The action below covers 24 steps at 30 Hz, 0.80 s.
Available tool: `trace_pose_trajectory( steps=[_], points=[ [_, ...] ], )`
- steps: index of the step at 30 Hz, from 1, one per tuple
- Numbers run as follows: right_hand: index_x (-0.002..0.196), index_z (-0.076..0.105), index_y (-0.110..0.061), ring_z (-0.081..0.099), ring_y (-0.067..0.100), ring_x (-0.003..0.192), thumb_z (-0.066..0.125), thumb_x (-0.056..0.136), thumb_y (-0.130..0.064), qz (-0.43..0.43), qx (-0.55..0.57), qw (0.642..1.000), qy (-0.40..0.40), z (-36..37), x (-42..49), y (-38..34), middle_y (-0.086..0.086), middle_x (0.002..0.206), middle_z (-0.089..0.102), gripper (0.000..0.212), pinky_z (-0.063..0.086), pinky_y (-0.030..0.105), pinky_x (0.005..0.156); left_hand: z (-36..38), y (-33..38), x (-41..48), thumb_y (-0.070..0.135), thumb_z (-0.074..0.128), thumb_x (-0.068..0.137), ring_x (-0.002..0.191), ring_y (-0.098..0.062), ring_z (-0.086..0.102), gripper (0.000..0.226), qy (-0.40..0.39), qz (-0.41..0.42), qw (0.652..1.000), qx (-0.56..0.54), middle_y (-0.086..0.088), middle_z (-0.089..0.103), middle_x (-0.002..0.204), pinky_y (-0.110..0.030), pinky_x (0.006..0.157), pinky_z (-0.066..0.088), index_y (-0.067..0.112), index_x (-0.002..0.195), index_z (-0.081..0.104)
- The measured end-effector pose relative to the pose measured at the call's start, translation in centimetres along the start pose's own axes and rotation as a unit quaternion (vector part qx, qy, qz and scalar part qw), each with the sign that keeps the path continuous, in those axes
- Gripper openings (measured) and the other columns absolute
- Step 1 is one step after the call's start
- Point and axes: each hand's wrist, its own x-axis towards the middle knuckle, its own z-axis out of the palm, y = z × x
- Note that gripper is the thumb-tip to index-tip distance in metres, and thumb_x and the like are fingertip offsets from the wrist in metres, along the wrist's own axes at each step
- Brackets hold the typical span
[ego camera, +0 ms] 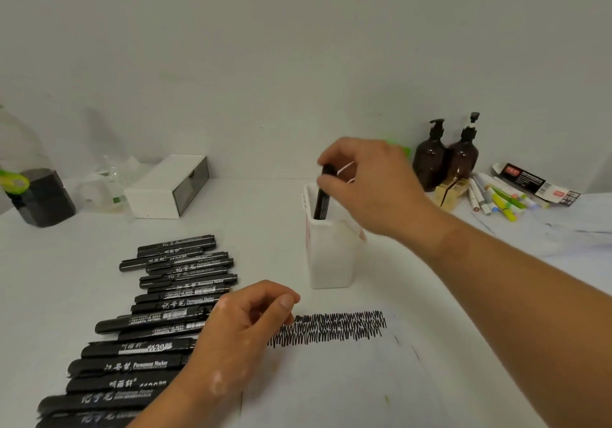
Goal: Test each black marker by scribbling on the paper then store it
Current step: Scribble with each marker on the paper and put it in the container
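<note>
My right hand [371, 185] pinches the top of a black marker [321, 200] that stands upright with its lower end inside the white pen holder [331, 255]. My left hand [238, 335] hovers over the left edge of the paper [347, 388] with fingers loosely curled and nothing in them. Rows of black scribbles [331, 326] run across the paper in front of the holder. Several black markers [172, 298] lie side by side in a column on the left, the nearest ones partly hidden by my left hand.
Two brown pump bottles [447, 159] stand at the back right, with coloured pens [500, 199] and a package [536, 184] beside them. A white box [165, 189] and clear glassware [109, 182] sit at the back left, next to a dark container [39, 195].
</note>
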Motion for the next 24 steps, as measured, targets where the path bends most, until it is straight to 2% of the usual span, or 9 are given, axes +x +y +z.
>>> trace_pose_trajectory(
  steps=[4,7,10,13,17,21,24],
  points=[
    [0.097,0.075,-0.027,0.066,0.008,0.077,0.073,0.084,-0.024,-0.01,-0.03,0.998,-0.05,2.2,-0.8,0.7,-0.015,0.081,0.069,0.013,0.05,0.02,0.075,-0.2,-0.3,0.1,0.052,0.058,0.085,0.066,-0.004,0.063,0.024,-0.004,0.005,1.0,0.024,0.002,0.073,0.077,-0.016,0.061,0.049,0.036,0.094,0.074],
    [0.099,0.074,-0.027,0.067,0.011,0.081,0.07,0.087,-0.029,0.0,-0.041,0.997,-0.07,3.0,-1.4,1.2,-0.012,0.084,0.072,0.013,0.057,0.03,0.079,-0.3,-0.4,0.2,0.056,0.057,0.084,0.064,-0.005,0.061,0.028,-0.003,0.009,1.0,0.03,0.002,0.073,0.078,-0.021,0.06,0.05,0.036,0.094,0.074],
    [0.089,0.072,-0.026,0.068,0.012,0.077,0.068,0.089,-0.033,0.006,-0.051,0.996,-0.072,3.2,-1.8,1.5,-0.012,0.078,0.072,0.008,0.058,0.036,0.077,-0.4,-0.4,0.1,0.057,0.056,0.084,0.063,-0.006,0.061,0.029,-0.003,0.013,0.999,0.034,0.002,0.073,0.077,-0.024,0.061,0.051,0.037,0.094,0.074],
    [0.08,0.073,-0.022,0.065,0.014,0.07,0.061,0.094,-0.036,-0.003,-0.085,0.993,-0.082,3.3,-2.2,1.5,-0.007,0.073,0.072,0.023,0.056,0.037,0.072,-0.3,-0.4,0.2,0.054,0.057,0.085,0.062,-0.006,0.06,0.026,-0.001,0.018,0.999,0.04,0.003,0.073,0.076,-0.023,0.059,0.05,0.036,0.093,0.074],
    [0.085,0.073,-0.021,0.065,0.017,0.073,0.055,0.098,-0.037,-0.009,-0.111,0.99,-0.092,3.2,-2.5,1.2,-0.005,0.077,0.074,0.027,0.054,0.039,0.074,-0.3,-0.4,0.2,0.056,0.057,0.083,0.063,-0.004,0.061,0.028,0.0,0.017,0.999,0.035,0.002,0.073,0.075,-0.018,0.059,0.049,0.036,0.092,0.074],
    [0.089,0.076,-0.024,0.069,0.012,0.082,0.063,0.094,-0.035,-0.012,-0.068,0.996,-0.047,2.0,-2.8,0.9,-0.01,0.084,0.076,0.018,0.056,0.035,0.082,-0.4,-0.4,0.2,0.056,0.057,0.082,0.062,-0.004,0.061,0.028,-0.002,0.023,0.999,0.038,0.002,0.073,0.075,-0.017,0.058,0.048,0.035,0.092,0.074],
    [0.086,0.076,-0.024,0.068,0.006,0.076,0.067,0.09,-0.029,-0.036,-0.062,0.997,0.009,0.3,-3.9,1.1,-0.012,0.078,0.074,0.011,0.056,0.029,0.078,-0.4,-0.5,0.2,0.057,0.057,0.082,0.061,-0.003,0.06,0.029,-0.003,0.023,0.999,0.04,0.002,0.072,0.074,-0.017,0.057,0.048,0.035,0.091,0.074]
  ],
)
